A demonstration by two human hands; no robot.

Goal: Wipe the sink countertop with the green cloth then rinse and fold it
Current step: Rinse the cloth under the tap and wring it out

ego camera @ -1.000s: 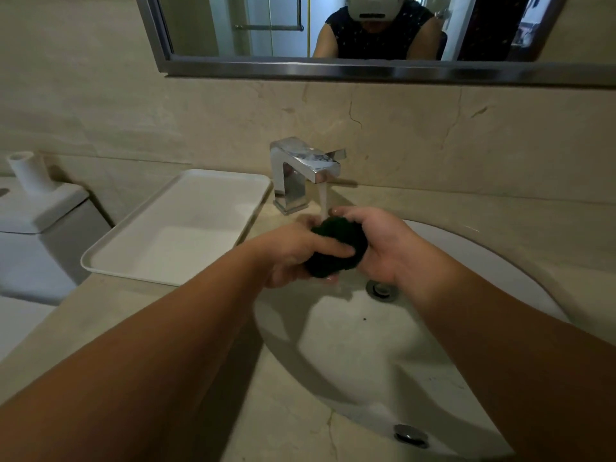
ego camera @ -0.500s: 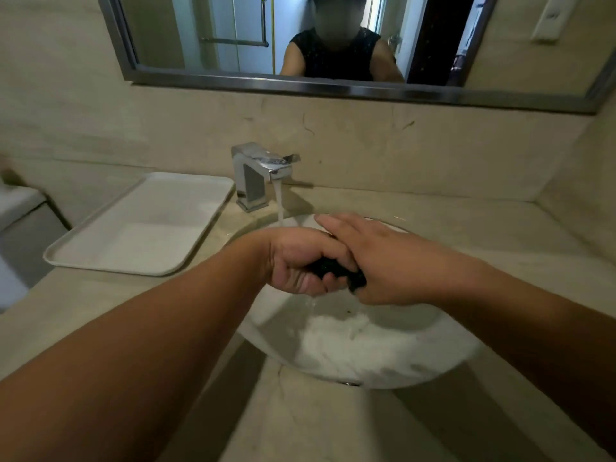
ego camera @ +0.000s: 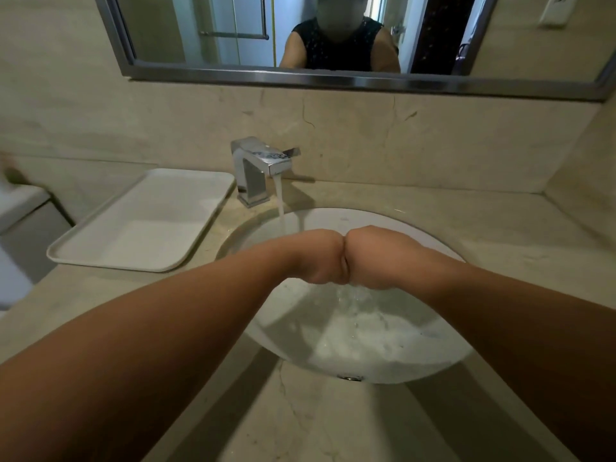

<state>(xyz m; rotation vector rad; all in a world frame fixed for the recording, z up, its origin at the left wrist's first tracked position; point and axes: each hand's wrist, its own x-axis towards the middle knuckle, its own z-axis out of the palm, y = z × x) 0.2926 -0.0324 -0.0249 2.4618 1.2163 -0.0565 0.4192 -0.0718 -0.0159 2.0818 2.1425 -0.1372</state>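
Observation:
Over the white sink basin (ego camera: 420,236) my left hand (ego camera: 318,258) and my right hand (ego camera: 375,258) are closed into fists, pressed knuckle to knuckle, backs up. The green cloth is hidden inside them; none of it shows. Water falls from under the fists into the foamy water in the bowl. Behind the hands, the chrome faucet (ego camera: 256,168) runs a thin stream (ego camera: 281,208) into the basin, just left of my left hand.
A white rectangular tray (ego camera: 143,225) lies on the beige stone countertop (ego camera: 500,221) left of the faucet. A white toilet tank (ego camera: 20,225) stands at the far left. A framed mirror (ego camera: 300,73) hangs on the wall above.
The hands have pulled back from under the stream and closed fully around the cloth, which showed dark green between them before. Water now drips from the fists. The view has shifted right.

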